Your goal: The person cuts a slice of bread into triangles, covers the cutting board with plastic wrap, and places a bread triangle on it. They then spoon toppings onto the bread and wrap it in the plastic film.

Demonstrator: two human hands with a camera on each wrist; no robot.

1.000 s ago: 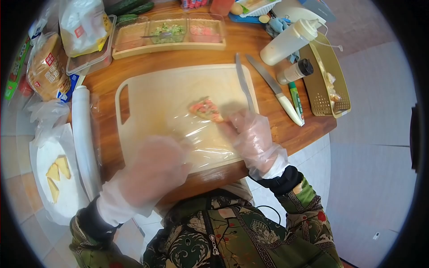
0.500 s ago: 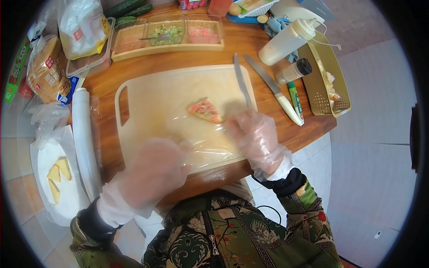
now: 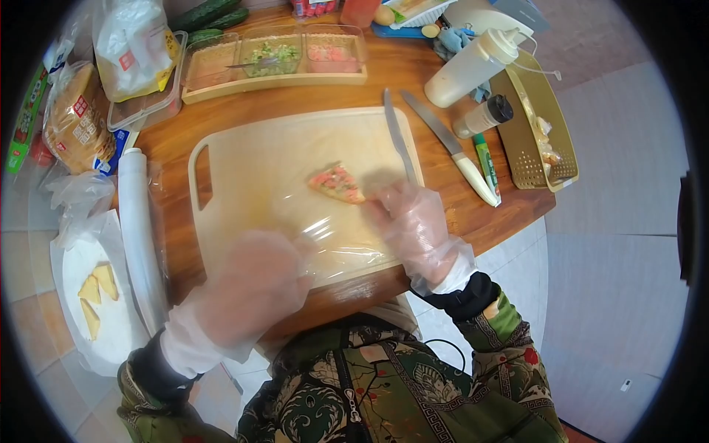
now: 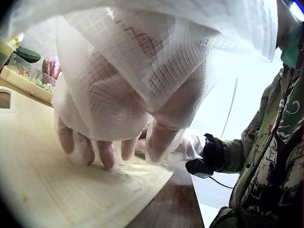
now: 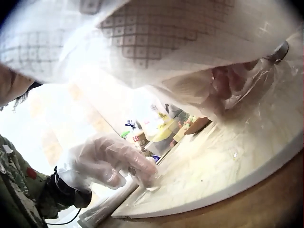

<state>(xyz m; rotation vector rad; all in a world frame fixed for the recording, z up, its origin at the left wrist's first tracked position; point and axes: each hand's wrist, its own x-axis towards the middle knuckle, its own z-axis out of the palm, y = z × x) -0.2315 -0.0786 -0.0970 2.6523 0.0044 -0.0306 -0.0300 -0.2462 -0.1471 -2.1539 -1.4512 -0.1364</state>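
Note:
A bread triangle point(image 3: 336, 183) with pink and green topping lies mid-board on the cutting board point(image 3: 258, 140). Clear plastic wrap point(image 3: 325, 229) spreads over the board below it, shiny and wrinkled between the hands. Both hands wear thin clear gloves. My right hand point(image 3: 419, 225) is beside the triangle's right tip, fingers curled and pinching the wrap. At the board's front left, my left hand point(image 3: 255, 269) reaches down; its fingertips point(image 4: 107, 159) rest on the wrap, thumb held apart from them. The bread triangle is hidden in both wrist views.
Two knives point(image 3: 443, 133) lie at the right, one on the board's edge. Squeeze bottle point(image 3: 473, 66), shaker point(image 3: 480, 117) and basket point(image 3: 543, 148) stand beyond. Topping tray point(image 3: 273, 85) sits behind the board. A wrap roll point(image 3: 140, 229) and bread pieces on white paper point(image 3: 70, 244) lie left.
My right hand shifted slightly right, then back towards the triangle's tip. The left hand stays nearly in place; the triangle's position on the board looks the same.

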